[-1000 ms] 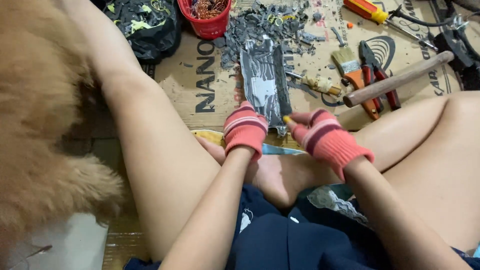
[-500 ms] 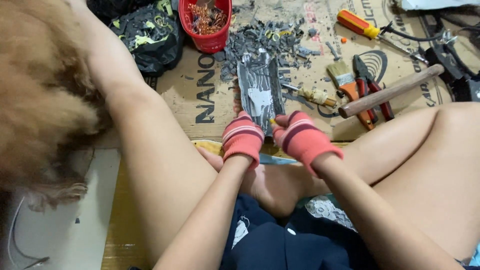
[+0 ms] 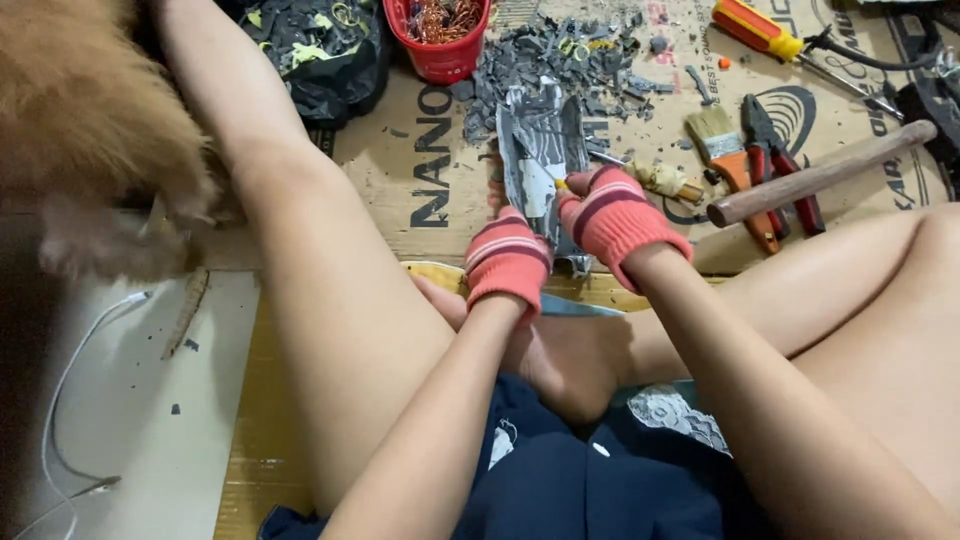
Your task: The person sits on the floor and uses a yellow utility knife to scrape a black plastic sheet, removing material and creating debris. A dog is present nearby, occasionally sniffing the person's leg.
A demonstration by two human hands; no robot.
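Note:
Both my hands wear red and pink striped knit gloves. My left hand point(image 3: 508, 262) presses down on the near end of a long flat grey metal piece point(image 3: 540, 160) that lies on the cardboard. My right hand point(image 3: 612, 212) is closed around a small tool whose yellow tip point(image 3: 562, 184) touches the metal piece; the rest of the tool is hidden in the glove. I sit cross-legged with my bare legs around the work spot.
Grey scrap bits point(image 3: 560, 55), a red tub of copper wire point(image 3: 442, 35), a black bag point(image 3: 305, 45), a paintbrush point(image 3: 728, 150), red pliers point(image 3: 778, 165), a wooden handle point(image 3: 820, 175) and a screwdriver point(image 3: 755, 28) lie on the cardboard point(image 3: 420, 170). A furry animal point(image 3: 90, 130) is at left.
My hands have slid slightly forward along the metal piece, and the furry animal at left has shifted upward and away.

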